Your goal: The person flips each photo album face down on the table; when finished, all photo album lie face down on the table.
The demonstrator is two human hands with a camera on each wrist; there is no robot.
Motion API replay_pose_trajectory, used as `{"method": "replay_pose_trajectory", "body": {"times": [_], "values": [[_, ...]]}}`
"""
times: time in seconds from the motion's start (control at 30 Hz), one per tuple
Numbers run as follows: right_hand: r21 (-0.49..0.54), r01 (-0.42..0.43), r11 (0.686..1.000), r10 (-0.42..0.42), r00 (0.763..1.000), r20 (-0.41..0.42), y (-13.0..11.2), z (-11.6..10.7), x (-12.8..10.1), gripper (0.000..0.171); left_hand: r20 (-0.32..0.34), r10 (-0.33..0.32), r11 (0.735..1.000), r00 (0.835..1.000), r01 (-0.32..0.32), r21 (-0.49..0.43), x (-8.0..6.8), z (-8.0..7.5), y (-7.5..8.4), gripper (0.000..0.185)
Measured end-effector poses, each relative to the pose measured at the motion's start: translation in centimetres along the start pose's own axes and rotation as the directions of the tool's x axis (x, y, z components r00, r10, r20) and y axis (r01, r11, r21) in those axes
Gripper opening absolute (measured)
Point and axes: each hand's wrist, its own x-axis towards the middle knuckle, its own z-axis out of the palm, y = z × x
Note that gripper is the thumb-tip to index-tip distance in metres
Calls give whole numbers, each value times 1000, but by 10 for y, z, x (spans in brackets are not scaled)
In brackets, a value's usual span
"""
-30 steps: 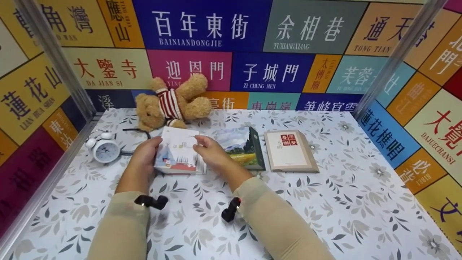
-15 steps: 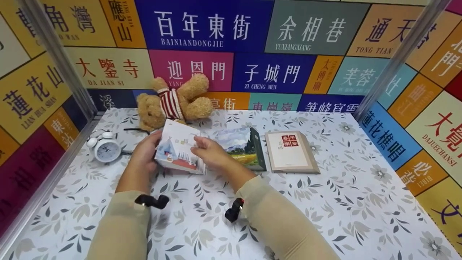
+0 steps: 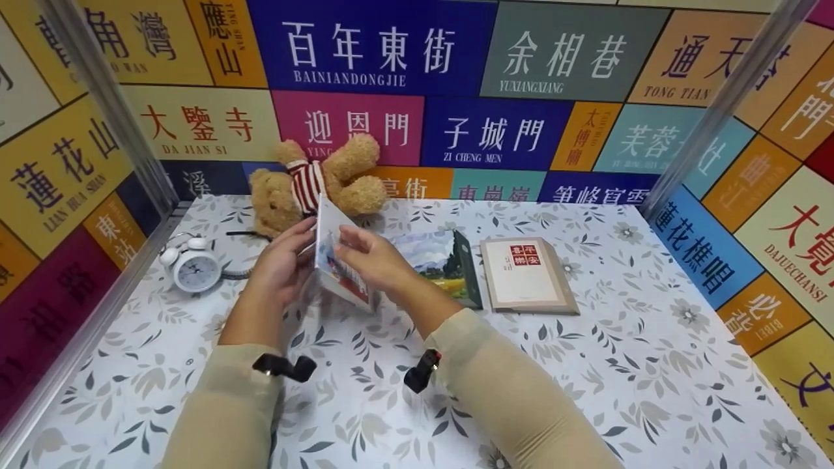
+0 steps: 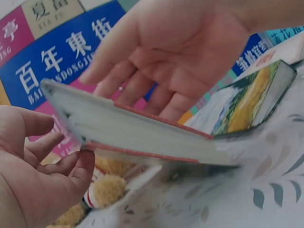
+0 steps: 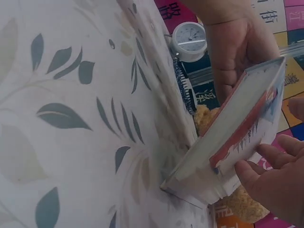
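A white-covered book (image 3: 330, 225) with a blue and red picture stands steeply tilted, its lower edge close to or on the table. My left hand (image 3: 280, 264) is at its left side, the fingers loosely bent by its back cover; in the left wrist view one fingertip touches the book's corner. From the right, my right hand (image 3: 376, 260) lays its fingertips on the picture side, as the right wrist view also shows on the cover (image 5: 249, 128). Just right of it lies a book with a painted landscape cover (image 3: 430, 264), partly hidden by the right hand.
Behind the book a teddy bear (image 3: 313, 185) in a striped top leans on the lettered wall. A white alarm clock (image 3: 197, 270) stands at left, near a dark strap (image 3: 236, 274). Further right lies a beige book (image 3: 529, 273). Patterned cloth covers the table (image 3: 554, 378).
The white book has turned from nearly flat to steeply tilted, its left side rising. My left hand has moved right and up with it; the right hand's fingers have shifted along the cover.
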Motion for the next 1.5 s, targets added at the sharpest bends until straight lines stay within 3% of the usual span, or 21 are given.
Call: {"method": "replay_pose_trajectory", "body": {"times": [0.2,0.3,0.67,0.97,1.27,1.4,1.5], "values": [[101,23,995,-22,1000,-16,-17,-2,0,54,30,87,995,996,-88,54,-6,19,2,58],[118,18,993,-15,1000,-18,-20,-3,0,53,36,99,992,994,-102,79,-7,23,1,59],[160,-65,985,67,998,-10,-8,-9,1,54,2,61,988,998,-60,141,-1,18,-4,64],[178,-105,978,106,994,4,5,-12,1,54,-41,53,988,998,-47,148,2,11,-9,56],[362,-85,928,94,995,-8,14,-9,0,61,-39,146,964,988,-134,231,-4,19,-7,53],[224,-18,975,42,994,-103,15,-12,0,57,-17,104,967,994,-97,237,-1,15,-13,47],[63,50,997,-39,984,-174,13,-17,0,54,11,5,957,1000,-8,290,2,8,-18,47]]}}
